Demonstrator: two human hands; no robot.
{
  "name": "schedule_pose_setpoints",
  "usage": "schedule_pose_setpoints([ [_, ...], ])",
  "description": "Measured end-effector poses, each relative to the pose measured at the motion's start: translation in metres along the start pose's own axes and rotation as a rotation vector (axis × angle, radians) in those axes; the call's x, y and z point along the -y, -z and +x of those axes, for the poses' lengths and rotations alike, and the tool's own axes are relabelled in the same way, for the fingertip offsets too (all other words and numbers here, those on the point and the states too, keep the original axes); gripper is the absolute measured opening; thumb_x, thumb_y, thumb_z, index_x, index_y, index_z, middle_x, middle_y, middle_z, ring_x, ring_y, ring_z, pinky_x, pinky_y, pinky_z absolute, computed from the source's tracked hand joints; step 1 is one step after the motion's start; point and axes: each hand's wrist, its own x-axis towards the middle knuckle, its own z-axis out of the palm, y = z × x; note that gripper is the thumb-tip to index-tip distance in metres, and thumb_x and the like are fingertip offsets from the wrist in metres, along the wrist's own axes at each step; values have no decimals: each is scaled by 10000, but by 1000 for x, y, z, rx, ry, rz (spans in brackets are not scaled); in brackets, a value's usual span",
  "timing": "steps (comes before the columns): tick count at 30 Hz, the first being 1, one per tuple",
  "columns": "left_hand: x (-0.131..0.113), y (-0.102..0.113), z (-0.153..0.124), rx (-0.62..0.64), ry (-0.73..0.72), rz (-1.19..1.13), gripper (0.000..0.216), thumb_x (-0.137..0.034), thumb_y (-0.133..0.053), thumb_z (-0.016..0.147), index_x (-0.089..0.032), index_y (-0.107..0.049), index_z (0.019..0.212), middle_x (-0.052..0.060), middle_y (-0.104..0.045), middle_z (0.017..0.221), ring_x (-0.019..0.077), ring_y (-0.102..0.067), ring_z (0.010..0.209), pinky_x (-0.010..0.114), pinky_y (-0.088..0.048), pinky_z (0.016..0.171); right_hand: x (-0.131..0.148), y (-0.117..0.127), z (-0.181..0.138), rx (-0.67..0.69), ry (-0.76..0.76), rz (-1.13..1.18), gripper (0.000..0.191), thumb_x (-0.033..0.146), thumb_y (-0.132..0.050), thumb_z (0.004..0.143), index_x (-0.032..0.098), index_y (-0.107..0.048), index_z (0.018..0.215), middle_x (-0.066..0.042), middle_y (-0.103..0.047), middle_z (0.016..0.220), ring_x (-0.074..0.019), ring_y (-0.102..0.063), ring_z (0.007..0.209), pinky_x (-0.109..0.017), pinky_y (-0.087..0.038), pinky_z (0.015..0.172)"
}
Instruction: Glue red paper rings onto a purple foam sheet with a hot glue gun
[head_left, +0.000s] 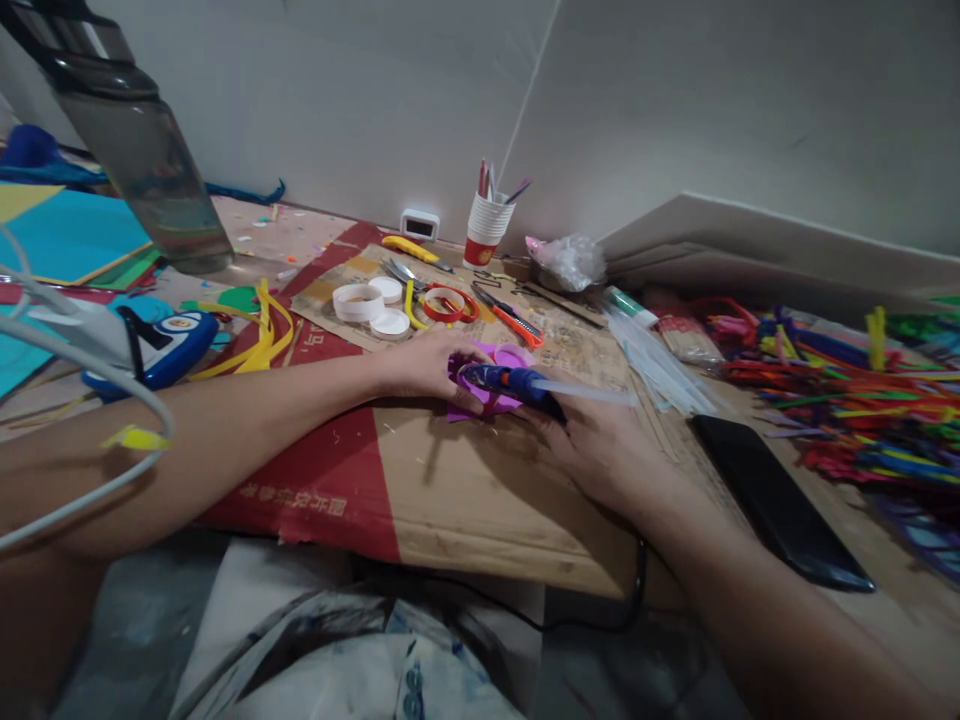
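Note:
My right hand (600, 435) is wrapped around a dark blue glue gun (541, 392) with an orange part. A translucent glue stick (592, 391) sticks out of its back end. The gun's nose points left, toward my left hand (427, 365). Between thumb and fingers, my left hand grips a purple craft piece (514, 356), partly hidden behind the gun. Whether the nozzle touches the piece, I cannot tell. Both hands are just above the cardboard (480, 500) covering the table.
Beyond my hands lie tape rolls (444, 305), an orange cutter (517, 325), a yellow cutter (410, 248) and paper cups (490, 220) holding pens. Left are a water bottle (142, 160) and yellow strips (268, 325). Right are glue sticks (656, 360), a black phone (776, 500) and colourful pipe cleaners (862, 390).

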Motion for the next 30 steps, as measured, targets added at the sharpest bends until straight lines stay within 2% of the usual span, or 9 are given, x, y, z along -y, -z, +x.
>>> schedule_pose_setpoints([
  [4,-2,1,0,7,10,36,505,-544,-804,687,-215,-749,1067,26,-683,961,204,-582,901,271,-371,741,-2,2,-1,-26,6,-35,288,304,-475,992,185,-677,1159,-132,-770,1015,-286,-714,841,-378,-525,704],
  [7,0,1,0,10,18,33,550,-561,-807,678,-229,-746,1112,31,-692,999,217,-587,931,277,-379,763,0,7,-1,-44,24,-60,276,313,-476,985,181,-697,1083,-139,-770,989,-272,-707,779,-362,-506,665],
  [11,5,-1,1,10,8,26,572,-571,-796,680,-256,-739,1154,28,-707,1068,238,-592,1007,297,-397,833,1,10,-1,-38,-24,-68,256,342,-492,980,202,-705,1001,-121,-767,905,-266,-697,746,-357,-492,658],
  [14,5,-1,1,4,4,24,570,-573,-793,679,-246,-743,1142,32,-711,1040,241,-595,1004,305,-402,851,0,8,-1,-7,-64,-57,248,337,-503,974,195,-705,998,-111,-761,853,-267,-688,736,-355,-489,655],
  [18,1,0,0,8,20,44,585,-583,-782,683,-231,-741,1148,36,-698,987,240,-593,969,306,-396,831,-2,7,-2,-23,-59,-29,222,318,-516,963,185,-693,946,-109,-748,841,-261,-686,773,-351,-494,696],
  [24,-3,3,-1,13,26,56,576,-607,-772,679,-230,-743,1114,24,-681,937,228,-585,934,284,-380,784,-5,5,-3,-62,-92,-59,213,335,-535,944,201,-637,814,-91,-712,759,-247,-650,710,-342,-466,646],
  [30,0,1,-1,12,29,54,628,-571,-794,681,-251,-716,1216,39,-705,1092,254,-596,1052,315,-412,871,-10,-2,-4,-85,-56,-62,216,359,-531,960,204,-630,848,-94,-721,786,-257,-656,727,-351,-465,652],
])
